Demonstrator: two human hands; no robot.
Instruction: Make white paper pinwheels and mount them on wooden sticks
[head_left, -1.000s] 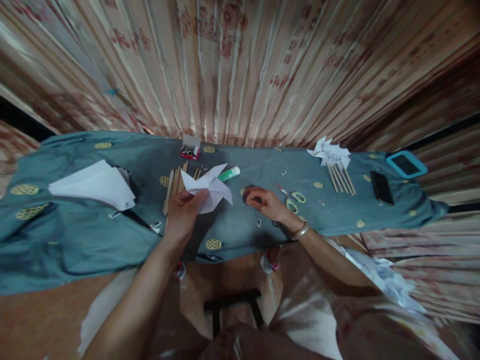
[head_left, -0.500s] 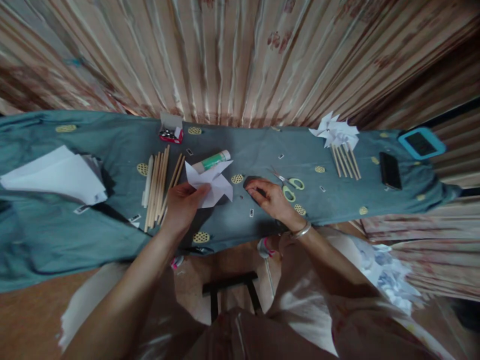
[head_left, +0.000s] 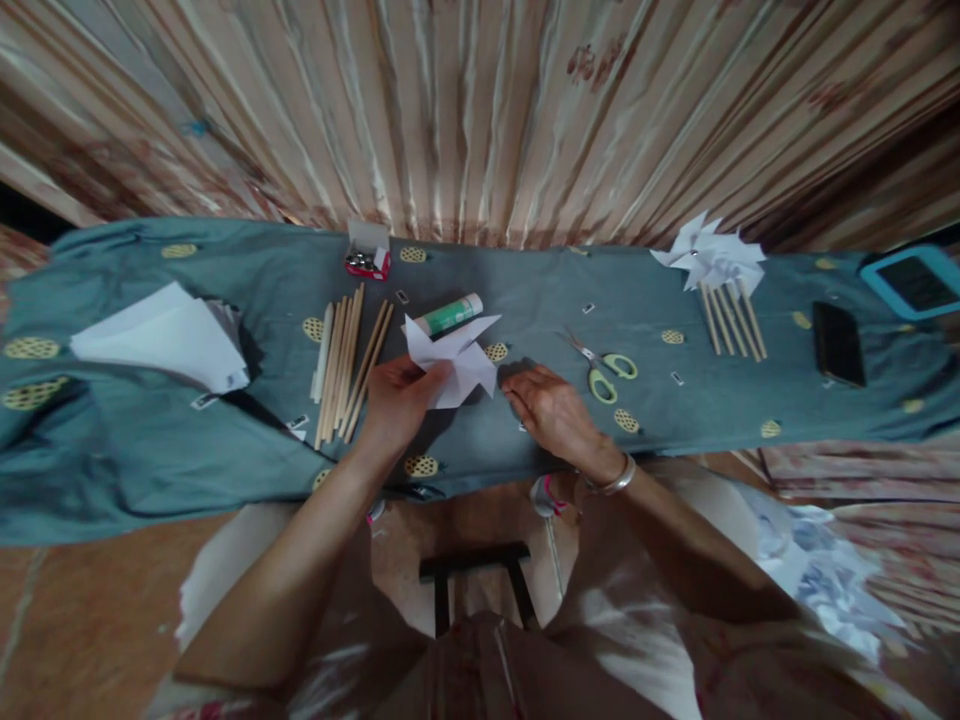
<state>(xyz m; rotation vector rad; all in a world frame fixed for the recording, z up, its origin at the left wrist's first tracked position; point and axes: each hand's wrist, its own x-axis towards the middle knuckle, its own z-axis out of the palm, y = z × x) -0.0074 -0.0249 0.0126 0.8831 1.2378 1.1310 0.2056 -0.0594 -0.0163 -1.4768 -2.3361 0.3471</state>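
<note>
A white paper pinwheel [head_left: 469, 372] is pinched by my left hand [head_left: 401, 400], thumb on top at its centre, its folded blades spread out. My right hand [head_left: 551, 410], with a bangle at the wrist, rests low over the cloth just right of the pinwheel. Its fingers are bent and drawn together; whatever is between the fingertips is hidden. Behind the pinwheel lies a glue stick [head_left: 450, 314] with a green label. Scissors with light green handles [head_left: 602, 383] lie to the right of my right hand.
Wooden sticks [head_left: 341, 365] and a stack of white paper [head_left: 161, 335] lie left. A small red box [head_left: 367, 262] holds metal pins or tacks. Finished pinwheels on sticks [head_left: 716, 262], a black phone [head_left: 838, 343] and a blue-framed device [head_left: 915, 285] are right. A curtain [head_left: 480, 120] hangs behind.
The view has shifted, so the table's things appear further right. My right hand has come closer to the pinwheel and now partly covers a small printed tag. My left hand keeps its hold.
</note>
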